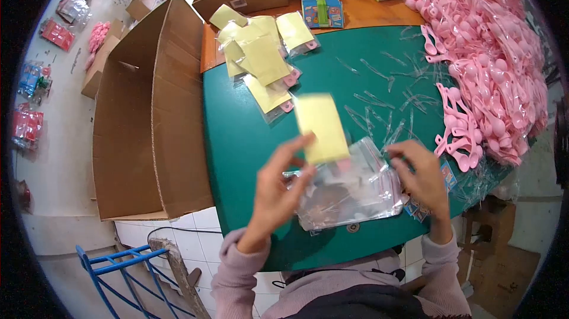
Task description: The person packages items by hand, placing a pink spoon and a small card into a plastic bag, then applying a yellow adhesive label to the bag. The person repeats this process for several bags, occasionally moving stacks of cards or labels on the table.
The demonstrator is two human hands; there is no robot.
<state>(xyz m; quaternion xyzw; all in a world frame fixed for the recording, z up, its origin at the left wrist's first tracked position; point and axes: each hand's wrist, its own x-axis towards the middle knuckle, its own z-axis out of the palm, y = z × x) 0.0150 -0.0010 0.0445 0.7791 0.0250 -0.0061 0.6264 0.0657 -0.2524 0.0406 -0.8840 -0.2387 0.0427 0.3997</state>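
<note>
While our left hand [281,186] is pinching the flimsy yellow card [322,126] by its edge, our right hand [422,177] is gripping the slippery clear bag [349,191]

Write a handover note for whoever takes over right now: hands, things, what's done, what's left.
Left hand: pinches a yellow rectangular paper card, raised above the stack of clear plastic zip bags.
Right hand: at that stack's edge; grip unclear.
Done: filled bags with yellow cards piled at the green table's far side.
Left: large heap of pink plastic spoons on the right, seemingly not yet bagged.
</note>
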